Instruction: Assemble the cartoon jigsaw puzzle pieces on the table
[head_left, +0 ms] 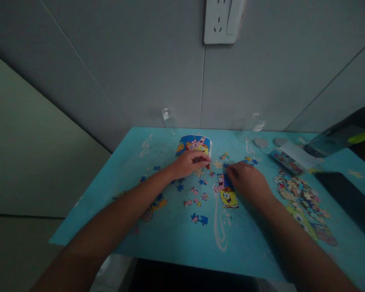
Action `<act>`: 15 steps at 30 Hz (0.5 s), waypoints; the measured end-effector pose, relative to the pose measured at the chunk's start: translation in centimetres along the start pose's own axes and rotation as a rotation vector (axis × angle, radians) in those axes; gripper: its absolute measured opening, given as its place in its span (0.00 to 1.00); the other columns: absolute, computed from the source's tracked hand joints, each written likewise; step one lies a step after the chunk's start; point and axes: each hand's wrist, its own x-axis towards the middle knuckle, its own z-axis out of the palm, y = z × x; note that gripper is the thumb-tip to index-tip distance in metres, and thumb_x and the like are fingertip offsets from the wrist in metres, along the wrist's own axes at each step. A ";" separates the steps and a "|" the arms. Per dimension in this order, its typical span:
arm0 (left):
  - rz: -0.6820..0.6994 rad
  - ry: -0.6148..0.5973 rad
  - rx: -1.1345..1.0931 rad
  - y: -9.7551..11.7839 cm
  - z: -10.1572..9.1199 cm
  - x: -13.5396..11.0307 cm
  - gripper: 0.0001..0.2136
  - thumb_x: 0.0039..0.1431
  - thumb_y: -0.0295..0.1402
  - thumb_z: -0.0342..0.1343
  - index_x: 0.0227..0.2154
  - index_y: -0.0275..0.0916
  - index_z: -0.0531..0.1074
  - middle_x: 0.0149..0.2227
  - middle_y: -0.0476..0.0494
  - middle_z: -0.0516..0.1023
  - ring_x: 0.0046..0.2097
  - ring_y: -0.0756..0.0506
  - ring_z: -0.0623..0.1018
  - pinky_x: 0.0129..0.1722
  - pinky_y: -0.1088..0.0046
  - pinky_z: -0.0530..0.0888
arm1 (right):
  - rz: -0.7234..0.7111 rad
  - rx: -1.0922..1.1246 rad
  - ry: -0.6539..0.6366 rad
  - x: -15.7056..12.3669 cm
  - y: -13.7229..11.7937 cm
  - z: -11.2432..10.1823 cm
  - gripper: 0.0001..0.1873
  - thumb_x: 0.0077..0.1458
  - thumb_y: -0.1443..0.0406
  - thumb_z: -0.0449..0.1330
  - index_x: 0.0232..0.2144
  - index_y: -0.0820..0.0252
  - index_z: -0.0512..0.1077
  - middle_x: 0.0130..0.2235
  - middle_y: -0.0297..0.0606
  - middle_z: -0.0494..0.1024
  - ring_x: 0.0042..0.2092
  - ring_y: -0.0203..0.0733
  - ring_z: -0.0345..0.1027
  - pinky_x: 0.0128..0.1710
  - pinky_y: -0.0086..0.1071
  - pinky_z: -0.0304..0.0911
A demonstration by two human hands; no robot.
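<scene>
My left hand is pinched around a small dark red jigsaw puzzle piece, just in front of the printed picture card. My right hand has its fingers curled together at the upper right edge of a joined jigsaw section with a yellow cartoon face. A bit of blue shows by its fingertips; whether they grip it is hidden. Between my forearms lie loose pink puzzle pieces and blue ones. A small joined blue-and-pink pair lies nearer to me.
On the right are a heap of puzzle pieces, a dark flat slab, a small printed box, round lids and a tilted dark bottle. Clear jars stand along the wall, below a socket.
</scene>
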 end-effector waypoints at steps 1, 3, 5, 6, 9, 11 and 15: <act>0.000 0.022 0.009 0.1 -0.1 0.0 0.09 0.65 0.35 0.60 0.43 0.38 0.78 0.40 0.43 0.81 0.41 0.48 0.80 0.42 0.70 0.75 | 0.000 0.000 0.005 0.0 0.0 0.0 0.18 0.68 0.59 0.50 0.38 0.57 0.78 0.39 0.44 0.79 0.39 0.46 0.73 0.38 0.35 0.63; 0.003 0.057 0.021 0.1 0.0 -0.1 0.09 0.65 0.36 0.59 0.43 0.38 0.77 0.39 0.43 0.82 0.40 0.48 0.80 0.42 0.69 0.76 | -0.002 0.006 0.011 0.0 0.1 0.2 0.18 0.68 0.59 0.50 0.38 0.57 0.78 0.38 0.44 0.79 0.39 0.45 0.74 0.38 0.35 0.63; 0.007 0.092 0.031 0.2 0.2 0.0 0.10 0.66 0.38 0.58 0.43 0.38 0.77 0.38 0.43 0.82 0.39 0.47 0.80 0.42 0.69 0.76 | -0.004 0.011 0.010 0.1 0.2 0.3 0.18 0.68 0.59 0.50 0.38 0.57 0.78 0.39 0.44 0.79 0.39 0.45 0.74 0.39 0.35 0.63; 0.009 0.114 0.037 0.3 0.3 0.0 0.11 0.66 0.39 0.58 0.43 0.38 0.77 0.38 0.43 0.82 0.38 0.47 0.80 0.41 0.69 0.76 | -0.003 0.011 0.010 0.1 0.3 0.4 0.18 0.68 0.59 0.50 0.38 0.57 0.78 0.38 0.44 0.79 0.39 0.45 0.74 0.39 0.34 0.63; 0.011 0.194 0.059 0.7 0.2 0.4 0.13 0.67 0.42 0.56 0.46 0.38 0.77 0.39 0.42 0.82 0.36 0.48 0.80 0.38 0.71 0.76 | 0.010 0.011 0.009 0.3 0.6 0.6 0.17 0.68 0.59 0.51 0.38 0.57 0.78 0.38 0.43 0.80 0.39 0.45 0.74 0.39 0.34 0.62; 0.005 0.245 0.079 1.1 -0.4 0.5 0.15 0.67 0.42 0.54 0.48 0.38 0.76 0.41 0.41 0.82 0.35 0.49 0.80 0.36 0.72 0.75 | 0.005 0.014 0.006 0.3 0.7 0.7 0.17 0.68 0.59 0.51 0.38 0.56 0.78 0.38 0.42 0.80 0.39 0.44 0.74 0.39 0.33 0.62; -0.031 0.329 0.157 1.9 -3.5 -1.6 0.15 0.67 0.43 0.55 0.48 0.39 0.75 0.43 0.42 0.82 0.39 0.48 0.80 0.38 0.73 0.75 | -0.014 0.028 0.012 0.4 0.9 0.9 0.17 0.68 0.59 0.51 0.38 0.56 0.78 0.38 0.42 0.80 0.39 0.45 0.75 0.40 0.34 0.63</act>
